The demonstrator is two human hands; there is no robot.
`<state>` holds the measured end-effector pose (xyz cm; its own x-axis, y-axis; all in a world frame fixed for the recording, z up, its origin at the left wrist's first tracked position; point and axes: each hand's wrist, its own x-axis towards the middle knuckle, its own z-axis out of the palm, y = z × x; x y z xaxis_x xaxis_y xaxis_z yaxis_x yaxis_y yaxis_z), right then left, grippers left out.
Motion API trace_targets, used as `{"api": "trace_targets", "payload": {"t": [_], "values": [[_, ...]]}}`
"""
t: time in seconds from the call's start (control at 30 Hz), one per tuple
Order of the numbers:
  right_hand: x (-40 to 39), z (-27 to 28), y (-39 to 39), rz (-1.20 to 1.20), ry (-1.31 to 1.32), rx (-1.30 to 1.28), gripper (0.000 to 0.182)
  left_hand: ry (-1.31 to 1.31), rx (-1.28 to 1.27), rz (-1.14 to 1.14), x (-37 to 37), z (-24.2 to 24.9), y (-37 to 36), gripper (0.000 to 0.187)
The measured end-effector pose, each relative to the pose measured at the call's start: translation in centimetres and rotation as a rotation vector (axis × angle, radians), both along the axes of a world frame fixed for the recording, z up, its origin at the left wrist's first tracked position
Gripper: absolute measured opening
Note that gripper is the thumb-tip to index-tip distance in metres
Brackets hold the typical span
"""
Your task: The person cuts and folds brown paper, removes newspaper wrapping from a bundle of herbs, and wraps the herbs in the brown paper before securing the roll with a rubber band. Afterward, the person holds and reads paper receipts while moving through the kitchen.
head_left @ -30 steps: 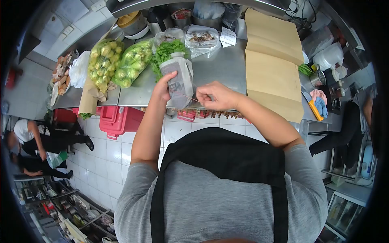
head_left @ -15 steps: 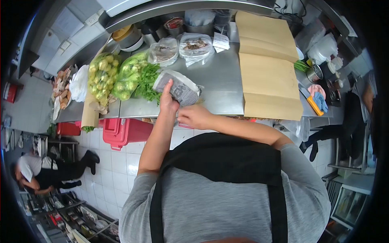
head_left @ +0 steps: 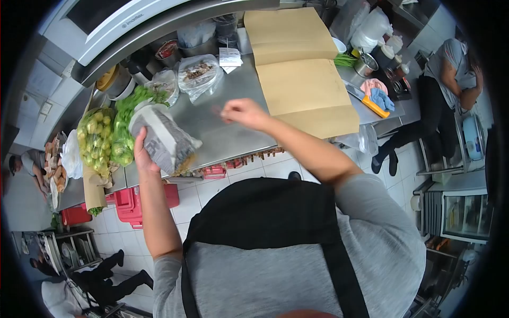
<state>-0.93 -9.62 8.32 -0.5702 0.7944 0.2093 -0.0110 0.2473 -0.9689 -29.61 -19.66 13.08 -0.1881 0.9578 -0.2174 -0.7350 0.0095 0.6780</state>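
Note:
A bundle of leafy greens wrapped in newspaper is in my left hand, tilted above the counter's front edge. My thumb lies along its side, and the rest of the fingers are hidden behind the paper. Green leaves show past its far end. Away to the right, my right hand is over the steel counter with fingers curled together. A faint reddish smear is by its fingertips, too blurred to name. Left of the bundle are a bag of green vegetables and a bag of yellow-green round produce.
Brown paper covers the counter's right part. Beyond it lie an orange-handled knife and cloths. Plastic-wrapped food sits at the back. A red bin stands below. Other people are at both sides, one person at right.
My right hand has moved off the bundle, up and to the right. My left hand still holds the bundle, now farther left in view. The whole view has shifted and turned.

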Motion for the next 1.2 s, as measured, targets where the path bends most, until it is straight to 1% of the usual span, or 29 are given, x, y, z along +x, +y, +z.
{"api": "trace_targets", "payload": {"t": [0.07,0.1,0.13,0.17,0.2,0.23,0.27,0.3,0.33,0.4,0.47,0.5,0.57,0.6,0.67,0.7,0.73,0.8,0.87,0.9,0.97,1.03,1.07,1.17,1.2], "values": [[6.7,1.9,-2.6,-0.076,-0.122,0.431,0.017,0.229,-0.038,-0.252,-0.6,-0.4,1.5,0.047],[10.2,2.9,-4.5,-0.060,-0.275,0.454,0.014,0.342,-0.055,-0.379,-0.4,-0.5,2.6,0.047],[13.2,3.5,-6.4,-0.011,-0.401,0.477,0.011,0.452,-0.061,-0.514,1.5,0.8,3.6,0.050],[15.7,3.3,-8.6,0.044,-0.502,0.395,0.015,0.560,0.013,-0.604,5.0,3.1,4.3,0.053],[17.7,2.9,-10.7,0.117,-0.429,0.309,0.017,0.667,0.091,-0.691,8.8,5.0,5.2,0.057],[19.1,2.5,-12.4,0.191,-0.358,0.224,0.019,0.834,0.211,-0.766,11.7,5.7,6.6,0.060],[19.9,2.3,-13.8,0.215,-0.247,0.089,0.018,1.000,0.335,-0.834,14.4,6.0,8.3,0.064],[20.6,2.2,-14.8,0.237,-0.136,-0.048,0.017,1.125,0.374,-0.960,17.2,5.7,10.5,0.068],[21.1,2.5,-15.6,0.232,-0.078,-0.145,0.016,1.251,0.412,-1.086,20.2,5.4,12.4,0.071],[22.2,3.4,-16.3,0.221,0.040,-0.338,0.014,1.356,0.422,-1.294,26.9,5.7,14.3,0.074],[24.8,2.7,-16.5,0.210,0.197,-0.516,0.015,1.410,0.461,-1.426,32.3,2.8,16.7,0.068],[26.1,2.4,-16.5,0.203,0.276,-0.608,0.016,1.452,0.445,-1.437,34.3,2.2,17.1,0.069],[28.8,2.8,-16.6,-0.021,0.263,-0.744,0.024,1.535,0.403,-1.459,37.8,1.2,17.7,0.071],[30.2,3.1,-16.3,-0.132,0.251,-0.807,0.028,1.573,0.415,-1.502,39.3,0.9,18.1,0.075],[32.9,4.5,-15.2,-0.135,0.422,-0.859,0.034,1.656,0.406,-1.468,40.8,0.2,18.7,0.076],[34.1,5.0,-14.5,-0.137,0.507,-0.881,0.040,1.700,0.402,-1.449,41.3,0.9,18.5,0.076],[35.5,4.8,-13.7,-0.207,0.519,-0.884,0.053,1.620,0.382,-1.464,41.5,1.6,18.6,0.077],[39.2,3.8,-11.4,-0.135,0.581,-0.709,0.062,1.458,0.341,-1.496,40.3,2.4,18.6,0.078],[41.8,3.5,-8.8,-0.028,0.581,-0.581,0.078,1.028,0.349,-1.394,37.8,1.3,18.4,0.082],[42.5,3.4,-7.3,0.042,0.548,-0.537,0.088,1.002,0.306,-1.311,36.8,1.6,18.0,0.084],[42.9,3.6,-4.8,0.099,0.450,-0.478,0.108,0.943,0.224,-1.137,35.7,3.2,16.7,0.086],[42.0,4.5,-2.8,0.071,0.320,-0.431,0.126,1.248,0.246,-1.089,36.2,5.4,16.5,0.088],[41.8,4.9,-2.0,0.033,0.247,-0.405,0.130,1.406,0.259,-1.060,36.6,6.2,16.6,0.088],[42.2,5.0,0.2,-0.038,0.155,-0.236,0.125,1.899,0.270,-1.095,39.3,7.2,17.3,0.091],[42.5,4.9,0.5,-0.085,0.147,-0.182,0.114,1.896,0.217,-1.175,40.6,8.3,16.7,0.092]]}}
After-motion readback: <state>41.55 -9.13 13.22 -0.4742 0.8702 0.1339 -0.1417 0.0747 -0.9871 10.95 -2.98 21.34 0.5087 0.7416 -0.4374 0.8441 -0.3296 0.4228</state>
